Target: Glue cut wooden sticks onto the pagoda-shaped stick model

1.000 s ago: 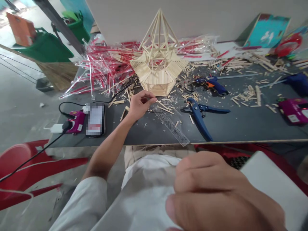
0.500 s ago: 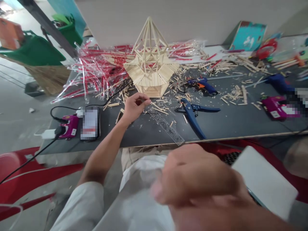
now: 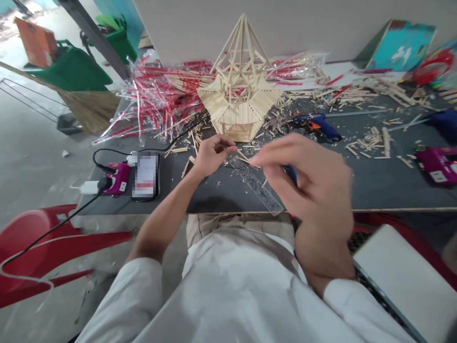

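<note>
My left hand point(image 3: 214, 155) is closed in a pinch just in front of the wooden-stick model point(image 3: 239, 107). A thin wooden stick point(image 3: 244, 156) shows at its fingertips, slanting down to the right. My right hand point(image 3: 307, 176) is raised nearer the camera, slightly blurred, with thumb and index finger pressed together; anything between them is too small to make out. The model has a pointed open-frame top, a flared slatted roof and a base. Below the hands lies a clear ruler point(image 3: 262, 190). A blue cutter point(image 3: 292, 174) is mostly hidden behind my right hand.
A blue glue gun point(image 3: 321, 126) lies right of the model among stick scraps. Plastic-wrapped bundles point(image 3: 153, 95) crowd the back left. A phone point(image 3: 146, 176) and a purple power adapter point(image 3: 119, 178) with cords sit at the left. A laptop point(image 3: 410, 276) is at lower right.
My right hand has risen from low near my body to above the table, close to my left hand. The left hand stays pinched by the model. The view has shifted slightly.
</note>
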`<action>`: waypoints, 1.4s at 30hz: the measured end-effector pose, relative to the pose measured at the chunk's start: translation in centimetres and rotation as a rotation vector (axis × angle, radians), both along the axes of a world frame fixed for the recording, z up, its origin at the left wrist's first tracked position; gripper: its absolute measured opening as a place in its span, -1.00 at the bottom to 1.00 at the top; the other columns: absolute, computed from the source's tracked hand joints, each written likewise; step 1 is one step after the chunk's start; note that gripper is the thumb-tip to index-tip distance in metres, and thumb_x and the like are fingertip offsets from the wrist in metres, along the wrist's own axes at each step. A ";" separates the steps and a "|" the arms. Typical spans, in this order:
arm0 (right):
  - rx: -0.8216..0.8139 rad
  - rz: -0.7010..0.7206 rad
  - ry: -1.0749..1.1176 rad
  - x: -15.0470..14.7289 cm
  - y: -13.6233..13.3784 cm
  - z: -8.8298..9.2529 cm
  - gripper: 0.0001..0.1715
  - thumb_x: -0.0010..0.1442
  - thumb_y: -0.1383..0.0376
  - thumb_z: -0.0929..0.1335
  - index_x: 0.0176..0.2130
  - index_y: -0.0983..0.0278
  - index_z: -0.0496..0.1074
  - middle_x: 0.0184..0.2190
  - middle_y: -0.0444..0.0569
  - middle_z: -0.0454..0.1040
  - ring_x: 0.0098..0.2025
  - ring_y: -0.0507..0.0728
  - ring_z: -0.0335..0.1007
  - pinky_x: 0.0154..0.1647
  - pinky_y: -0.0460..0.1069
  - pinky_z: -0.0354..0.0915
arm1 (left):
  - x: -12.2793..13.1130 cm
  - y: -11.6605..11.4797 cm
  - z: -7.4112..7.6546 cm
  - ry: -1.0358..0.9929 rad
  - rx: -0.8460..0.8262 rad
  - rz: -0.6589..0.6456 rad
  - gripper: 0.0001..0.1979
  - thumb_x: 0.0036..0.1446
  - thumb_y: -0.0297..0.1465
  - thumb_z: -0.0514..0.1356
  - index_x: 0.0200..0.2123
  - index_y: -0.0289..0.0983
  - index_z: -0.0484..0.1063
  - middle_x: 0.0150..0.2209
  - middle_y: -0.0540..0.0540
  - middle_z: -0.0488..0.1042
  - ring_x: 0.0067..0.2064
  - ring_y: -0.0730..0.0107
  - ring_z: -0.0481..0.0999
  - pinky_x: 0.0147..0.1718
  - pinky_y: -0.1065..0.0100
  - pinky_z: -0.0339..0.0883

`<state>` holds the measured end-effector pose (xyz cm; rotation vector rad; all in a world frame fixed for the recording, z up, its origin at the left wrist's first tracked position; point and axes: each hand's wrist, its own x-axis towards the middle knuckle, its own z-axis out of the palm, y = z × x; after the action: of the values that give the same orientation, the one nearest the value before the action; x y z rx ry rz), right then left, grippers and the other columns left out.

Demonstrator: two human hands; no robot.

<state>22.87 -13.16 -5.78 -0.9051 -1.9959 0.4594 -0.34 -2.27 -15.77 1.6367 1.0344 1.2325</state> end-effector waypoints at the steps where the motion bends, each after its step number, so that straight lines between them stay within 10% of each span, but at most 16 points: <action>1: -0.015 -0.003 -0.060 -0.4 1.9 0.4 -0.76 0.41 0.30 0.32 -0.03 0.17 0.58 -0.07 0.00 0.61 -0.25 0.11 0.49 -0.18 0.05 0.40 | 0.1 -0.1 0.1 -0.016 -0.006 -0.013 -0.81 0.14 -0.30 0.44 -0.29 -0.27 0.55 -0.41 0.01 0.56 -0.57 0.62 0.40 -0.61 0.51 0.30; 6: -0.338 -0.020 -0.236 -1.6 9.8 -3.6 -0.74 0.32 0.19 0.40 -0.10 0.29 0.61 -0.23 0.08 0.64 -0.29 0.16 0.46 -0.20 0.08 0.29 | 0.2 -0.1 0.2 -0.105 -0.049 -0.055 -0.74 0.12 -0.26 0.46 -0.29 -0.28 0.52 -0.40 0.00 0.56 -0.60 0.65 0.39 -0.61 0.51 0.31; 11: -0.651 0.219 -0.016 -1.3 11.7 -7.6 -0.61 0.26 0.05 0.43 -0.11 0.31 0.60 -0.31 0.00 0.60 -0.34 0.09 0.38 -0.28 0.02 0.23 | 0.0 0.1 -0.3 -0.052 -0.061 -0.069 -0.73 0.16 -0.22 0.43 -0.29 -0.27 0.48 -0.42 0.01 0.54 -0.59 0.61 0.40 -0.57 0.47 0.29; 22: -0.634 0.016 -0.014 -0.2 12.5 -9.7 -0.74 0.18 0.13 0.48 -0.26 0.28 0.58 -0.35 0.03 0.60 -0.35 0.12 0.42 -0.28 0.05 0.30 | -0.9 -0.3 -0.3 0.840 0.164 -0.134 -0.34 0.06 0.04 0.44 0.16 -0.15 0.54 0.19 -0.21 0.46 0.19 -0.07 0.50 0.08 0.12 0.38; 31: -0.560 0.034 0.058 -0.9 11.9 -9.3 -0.70 0.21 0.09 0.46 -0.28 0.29 0.56 -0.41 -0.02 0.54 -0.41 0.07 0.32 -0.34 0.02 0.23 | -1.1 0.8 -1.0 0.336 -0.041 -0.123 -0.79 0.12 -0.29 0.42 -0.25 -0.26 0.55 -0.26 -0.06 0.60 -0.23 0.33 0.56 -0.12 0.26 0.39; 42: -0.783 0.181 0.324 -1.8 11.1 -9.0 -0.56 0.16 -0.07 0.52 -0.30 0.25 0.53 -0.53 -0.13 0.49 -0.59 -0.01 0.18 -0.55 -0.02 0.09 | -0.5 0.6 -0.5 -0.202 -0.313 -0.161 -0.61 0.08 -0.20 0.47 -0.16 -0.29 0.47 -0.38 -0.03 0.55 -0.38 0.43 0.58 -0.49 0.44 0.45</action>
<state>21.07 -2.11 -14.74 -1.0186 -1.5964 1.4570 -0.86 -1.67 -16.28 1.2999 0.8991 1.0455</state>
